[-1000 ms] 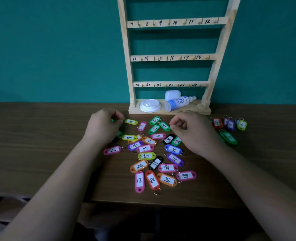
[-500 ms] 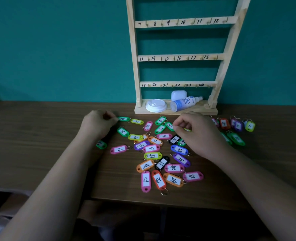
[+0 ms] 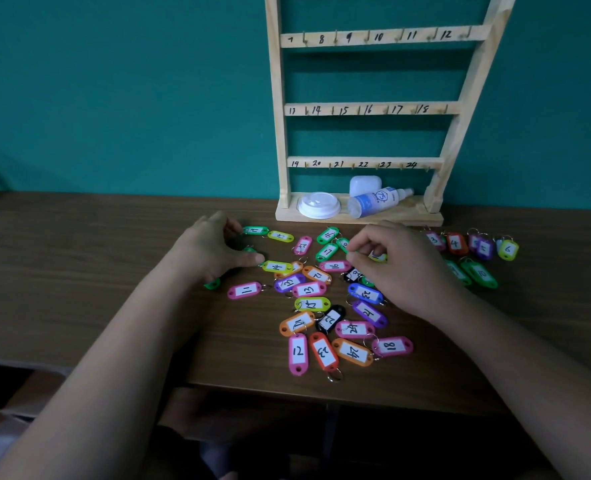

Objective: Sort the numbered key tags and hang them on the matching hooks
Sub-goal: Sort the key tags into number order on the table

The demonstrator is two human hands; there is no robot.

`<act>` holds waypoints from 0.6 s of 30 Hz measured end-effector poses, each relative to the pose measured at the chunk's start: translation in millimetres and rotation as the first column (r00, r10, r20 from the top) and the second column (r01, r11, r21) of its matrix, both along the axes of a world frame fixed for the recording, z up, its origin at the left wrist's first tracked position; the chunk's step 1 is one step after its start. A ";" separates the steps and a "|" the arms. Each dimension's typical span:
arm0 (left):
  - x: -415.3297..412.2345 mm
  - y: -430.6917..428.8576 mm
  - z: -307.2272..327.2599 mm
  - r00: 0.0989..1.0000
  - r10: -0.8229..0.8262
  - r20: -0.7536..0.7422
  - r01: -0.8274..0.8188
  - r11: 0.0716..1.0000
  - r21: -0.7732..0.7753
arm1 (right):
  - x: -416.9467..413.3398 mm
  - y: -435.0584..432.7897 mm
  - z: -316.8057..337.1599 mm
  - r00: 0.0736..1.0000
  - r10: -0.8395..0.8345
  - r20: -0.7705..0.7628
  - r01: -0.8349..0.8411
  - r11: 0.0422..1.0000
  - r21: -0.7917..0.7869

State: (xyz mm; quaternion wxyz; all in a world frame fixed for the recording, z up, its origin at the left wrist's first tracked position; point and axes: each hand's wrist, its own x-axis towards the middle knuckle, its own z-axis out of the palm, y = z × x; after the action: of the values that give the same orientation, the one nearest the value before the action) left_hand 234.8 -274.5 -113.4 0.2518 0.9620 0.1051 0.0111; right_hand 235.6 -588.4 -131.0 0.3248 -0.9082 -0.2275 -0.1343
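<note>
Sorting under way: a person's left hand (image 3: 214, 252), bunched a second ago, now spreads thumb and fingers (image 3: 223, 223) wide above the tabletop (image 3: 79, 289), holding nothing, between a green tag (image 3: 255, 230) and the yellow 14 tag (image 3: 277, 266). The right hand (image 3: 405, 271) hovers over the heap of key tags (image 3: 318, 306), its fingers curled and pinching what appears to be a yellow tag (image 3: 378, 257). Every hook on the wooden rack (image 3: 367, 109) is bare, so hanging has not begun

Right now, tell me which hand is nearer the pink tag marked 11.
Left. The left hand sits just behind the pink tag; the right hand is across the pile.
</note>
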 end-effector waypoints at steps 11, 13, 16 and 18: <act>-13.3 -25.8 7.8 0.990 -0.106 -0.093 0.111 0.993 0.050 | -12.1 16.7 -5.5 0.995 0.090 -0.035 -0.094 0.988 -0.122; -11.9 -20.5 7.7 0.993 -0.089 -0.081 0.092 0.995 0.040 | -13.5 17.8 -6.1 0.994 0.104 -0.045 -0.109 0.985 -0.137; -11.6 -12.6 5.6 0.996 -0.088 -0.030 0.088 0.996 0.004 | -14.5 18.3 -5.6 0.993 0.109 -0.054 -0.116 0.982 -0.149; -12.1 -10.3 4.2 0.995 -0.098 0.009 0.098 0.995 0.006 | -14.4 18.6 -4.8 0.992 0.118 -0.048 -0.124 0.981 -0.152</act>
State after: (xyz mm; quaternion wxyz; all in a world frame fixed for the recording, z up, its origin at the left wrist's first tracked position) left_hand 222.6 -284.8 -109.3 0.2500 0.9666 0.0564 0.0034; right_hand 221.2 -569.8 -135.8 0.2653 -0.9174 -0.2859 -0.0786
